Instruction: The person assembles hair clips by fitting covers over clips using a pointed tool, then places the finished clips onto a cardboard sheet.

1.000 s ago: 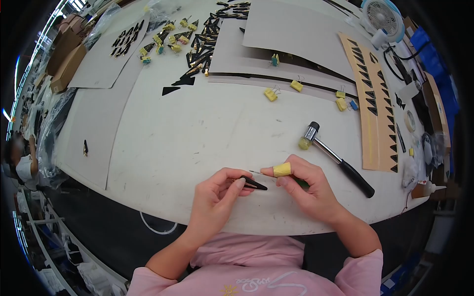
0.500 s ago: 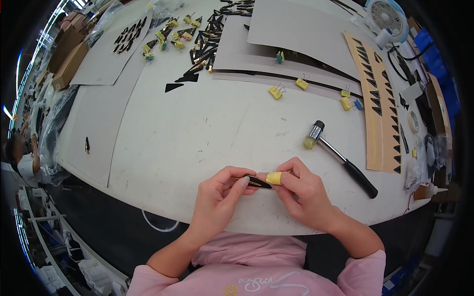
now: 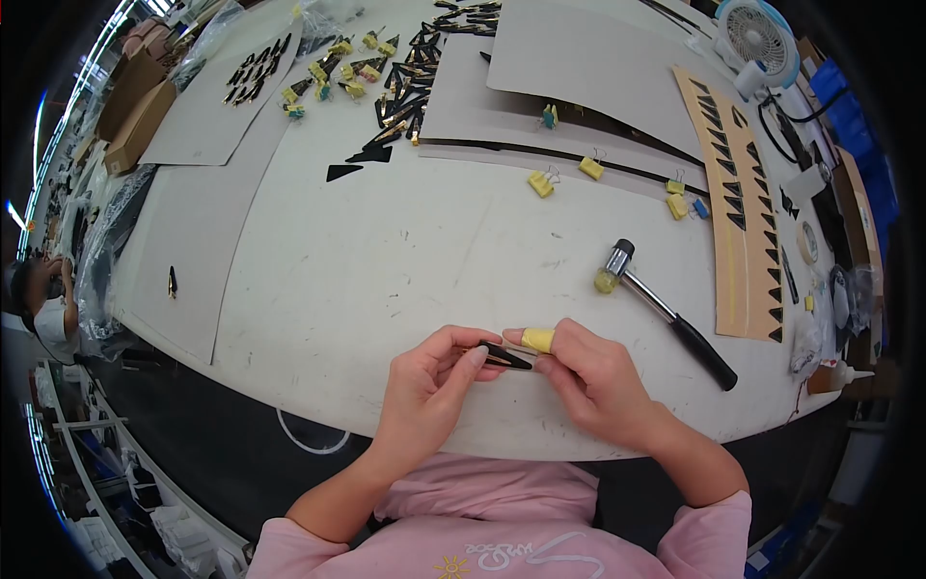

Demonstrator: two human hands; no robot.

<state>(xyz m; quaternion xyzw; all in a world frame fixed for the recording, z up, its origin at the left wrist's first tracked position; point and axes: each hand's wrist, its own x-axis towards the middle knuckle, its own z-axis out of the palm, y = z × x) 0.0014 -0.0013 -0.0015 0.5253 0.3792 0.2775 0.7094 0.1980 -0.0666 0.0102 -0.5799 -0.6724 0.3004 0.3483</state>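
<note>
Between the thumb and fingers of my left hand [image 3: 424,381] is a black triangular clip [image 3: 506,358], its pointed end toward the right. My right hand [image 3: 593,376] is closed around a thin metal tool [image 3: 521,348], mostly hidden by the fingers, whose shaft lies against the clip. Yellow tape [image 3: 537,340] wraps one of its fingers. To the right of my hands lies a mallet [image 3: 666,314] with a black handle. A single small clip [image 3: 173,282] rests on grey board at the left.
Black clips [image 3: 410,82] are heaped at the back, beside yellow binder clips [image 3: 352,89]. Grey boards [image 3: 598,58] lie behind. A tan strip [image 3: 733,280] with black triangles, a fan [image 3: 757,39] and a glue bottle [image 3: 837,374] are at the right. Another person [image 3: 50,314] is far left.
My right hand has moved left to the clip, and the green handle seen in it earlier is now hidden. The tool's shaft has come against the clip. The view has shifted slightly.
</note>
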